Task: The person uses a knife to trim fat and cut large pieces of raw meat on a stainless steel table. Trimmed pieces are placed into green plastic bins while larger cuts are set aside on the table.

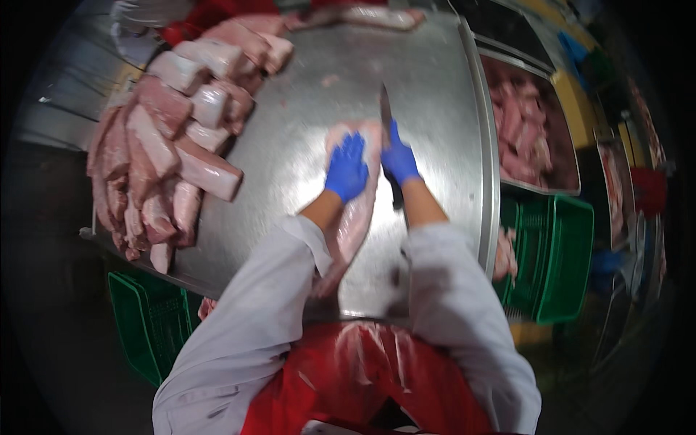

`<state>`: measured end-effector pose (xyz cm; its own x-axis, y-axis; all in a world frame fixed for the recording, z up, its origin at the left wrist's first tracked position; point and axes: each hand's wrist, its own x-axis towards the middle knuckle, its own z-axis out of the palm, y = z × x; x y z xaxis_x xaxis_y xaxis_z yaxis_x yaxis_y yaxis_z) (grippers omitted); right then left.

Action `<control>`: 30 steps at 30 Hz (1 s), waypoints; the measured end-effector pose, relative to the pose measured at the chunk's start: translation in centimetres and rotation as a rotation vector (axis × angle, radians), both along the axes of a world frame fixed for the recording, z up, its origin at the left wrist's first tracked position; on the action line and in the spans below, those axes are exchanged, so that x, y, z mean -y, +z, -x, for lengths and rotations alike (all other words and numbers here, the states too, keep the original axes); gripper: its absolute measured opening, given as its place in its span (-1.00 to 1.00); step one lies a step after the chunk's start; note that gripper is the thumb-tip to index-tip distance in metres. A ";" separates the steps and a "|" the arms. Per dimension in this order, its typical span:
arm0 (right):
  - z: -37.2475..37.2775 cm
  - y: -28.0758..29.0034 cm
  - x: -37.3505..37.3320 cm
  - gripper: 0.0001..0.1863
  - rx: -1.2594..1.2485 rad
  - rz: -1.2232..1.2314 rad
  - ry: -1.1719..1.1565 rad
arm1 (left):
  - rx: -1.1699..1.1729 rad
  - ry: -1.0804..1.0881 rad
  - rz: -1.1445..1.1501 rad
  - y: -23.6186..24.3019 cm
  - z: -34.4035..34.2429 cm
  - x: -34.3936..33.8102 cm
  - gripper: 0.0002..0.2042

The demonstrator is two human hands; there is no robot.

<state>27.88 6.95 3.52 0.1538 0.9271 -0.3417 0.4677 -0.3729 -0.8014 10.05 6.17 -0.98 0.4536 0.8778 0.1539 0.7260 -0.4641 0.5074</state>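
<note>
A long, pale pink strip of meat (355,222) lies lengthwise on the steel table, running from the middle toward my body. Gloved in blue, my left hand (348,168) rests flat on its far part with the fingers stretched out. Just to the right, my right hand (399,159), also in a blue glove, grips a knife (386,109). The blade points away from me, close along the meat's right edge; I cannot tell whether it touches. The dark end of the handle shows below my right hand.
A big pile of meat pieces (156,145) covers the left of the steel table (428,65). Another long piece (373,16) lies at the far edge. On the right stand a meat-filled bin (572,159) and a green crate (573,261); another green crate (134,319) sits lower left. A person's white sleeve (138,25) shows far left.
</note>
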 end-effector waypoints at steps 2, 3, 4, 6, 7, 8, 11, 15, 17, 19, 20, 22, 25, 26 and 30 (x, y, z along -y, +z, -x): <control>-0.6 -0.9 -1.0 -0.23 0.159 -0.077 0.051 | -0.143 0.022 0.008 1.8 -0.9 0.6 -0.32; -0.5 -0.7 -1.2 -0.21 0.234 -0.074 0.075 | -0.188 0.013 0.006 2.5 -0.8 0.6 -0.32; -0.2 0.0 -0.2 -0.18 0.198 -0.035 0.081 | -0.171 0.019 0.007 2.9 -0.7 0.7 -0.33; 0.6 2.0 2.6 -0.14 0.131 0.025 0.091 | -0.153 0.034 -0.001 3.2 -0.5 0.5 -0.34; 1.0 1.9 4.4 -0.14 0.134 0.020 0.097 | -0.154 0.038 -0.001 3.0 -0.7 0.5 -0.34; 1.3 1.4 6.5 -0.13 0.138 0.013 0.106 | -0.154 0.046 -0.004 2.9 -0.6 0.4 -0.34; 1.8 0.1 9.0 -0.20 0.155 0.001 0.110 | -0.189 0.037 0.017 2.7 -0.5 0.4 -0.35; -0.1 1.1 1.4 -0.26 0.082 -0.023 0.081 | -0.162 0.026 -0.001 2.8 -0.6 0.1 -0.36; -1.0 0.9 -1.8 -0.23 0.071 -0.009 0.104 | -0.153 0.009 -0.013 2.7 -0.7 0.0 -0.37; -1.7 -0.7 -2.7 -0.21 0.145 -0.043 0.159 | -0.147 0.010 -0.017 2.2 -0.9 -0.1 -0.37; -0.5 1.9 -0.9 -0.21 0.087 0.050 0.166 | -0.140 0.033 -0.024 2.0 -0.5 0.0 -0.37; 0.3 3.4 3.1 -0.15 0.066 0.119 0.180 | -0.114 0.049 -0.033 2.0 -0.2 0.0 -0.37; 1.3 2.1 9.1 -0.17 0.010 0.069 0.141 | -0.116 0.052 -0.040 2.1 0.0 0.0 -0.37; 1.8 0.5 9.7 -0.20 0.199 -0.110 0.178 | -0.128 0.039 -0.030 2.1 -0.1 0.0 -0.37; 0.7 2.2 4.1 -0.11 0.031 0.107 0.174 | -0.144 0.010 -0.046 2.1 -0.4 -0.2 -0.38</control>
